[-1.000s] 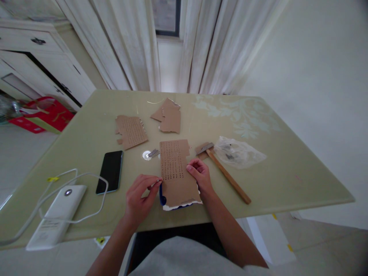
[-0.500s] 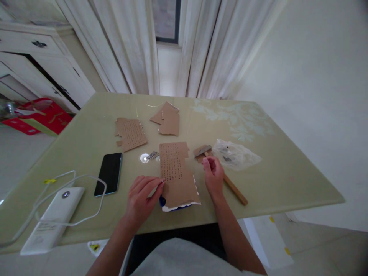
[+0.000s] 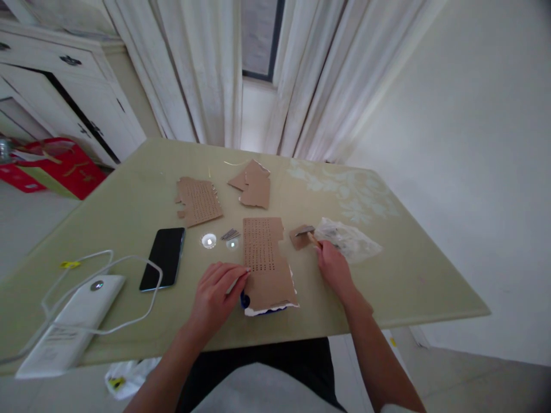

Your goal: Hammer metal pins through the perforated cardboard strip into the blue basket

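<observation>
A brown cardboard piece (image 3: 266, 265) punched with rows of small holes lies near the table's front edge, on top of a blue and white thing (image 3: 259, 310). My left hand (image 3: 217, 292) rests at its left edge, fingers pinched on a thin pale nail (image 3: 235, 282). My right hand (image 3: 334, 267) lies to the right of the cardboard, closed over the wooden handle of a hammer. The hammer's metal head (image 3: 305, 231) shows just beyond my fingers, over a small cardboard scrap. The handle itself is hidden under my hand.
A small heap of nails (image 3: 230, 234) lies behind the cardboard. A clear plastic bag (image 3: 349, 238) is at the right; two more cardboard pieces (image 3: 198, 199) (image 3: 253, 184) are further back. A black phone (image 3: 163, 257), a white power bank (image 3: 64, 332) and its cable are at the left.
My right hand left the cardboard's right edge, moved right and closed on the hammer handle. My left hand stayed at the left edge. The view tilted and shifted a little.
</observation>
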Demonstrator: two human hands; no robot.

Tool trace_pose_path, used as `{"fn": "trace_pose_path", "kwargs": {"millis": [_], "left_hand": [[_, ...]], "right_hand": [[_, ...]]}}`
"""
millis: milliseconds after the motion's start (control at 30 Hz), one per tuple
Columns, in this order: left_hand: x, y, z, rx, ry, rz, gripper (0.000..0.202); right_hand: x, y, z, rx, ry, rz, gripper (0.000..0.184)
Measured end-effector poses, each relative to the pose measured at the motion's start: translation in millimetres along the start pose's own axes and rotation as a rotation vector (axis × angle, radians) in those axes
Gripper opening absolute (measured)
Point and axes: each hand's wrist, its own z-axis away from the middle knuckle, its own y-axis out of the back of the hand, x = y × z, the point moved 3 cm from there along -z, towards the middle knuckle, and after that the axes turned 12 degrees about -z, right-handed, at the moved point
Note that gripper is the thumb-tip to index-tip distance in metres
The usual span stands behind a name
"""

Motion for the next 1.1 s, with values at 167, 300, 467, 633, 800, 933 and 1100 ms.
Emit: {"fn": "trace_pose_path", "kwargs": {"millis": [167, 300, 467, 633, 800, 933, 1100], "left_hand": [[-0.5, -1.9, 2.4, -0.013, 0.019, -0.006, 0.011], [-0.6, -1.7, 1.8, -0.013, 0.033, 0.025, 0.011], [0.1, -1.1, 0.6, 0.005, 0.046, 0.034, 0.011], [-0.5, -1.2, 2.4, 0.011, 0.038, 0.029, 0.01], [0.6, -0.2, 0.9, 0.015, 0.05, 0.042, 0.012], [1.2, -0.2, -0.7, 0.025, 0.065, 0.059, 0.012], [0.8, -0.3, -0.8, 0.03, 0.072, 0.084, 0.011]], "right_hand": [[-39.7, 38.6, 11.6, -0.083, 0.1, -0.153, 0.043], [-99.4, 63.3, 37.1, -0.351, 0.214, -0.298, 0.042], [-152.4, 76.6, 55.6, -0.459, 0.37, -0.188, 0.037], [-161.3, 64.5, 57.4, -0.501, 0.445, 0.009, 0.043], [-161.2, 64.7, 55.9, -0.485, 0.458, 0.007, 0.042], [-162.7, 64.6, 57.3, -0.464, 0.463, -0.035, 0.042], [-158.6, 59.2, 56.9, -0.493, 0.437, 0.006, 0.04]]}}
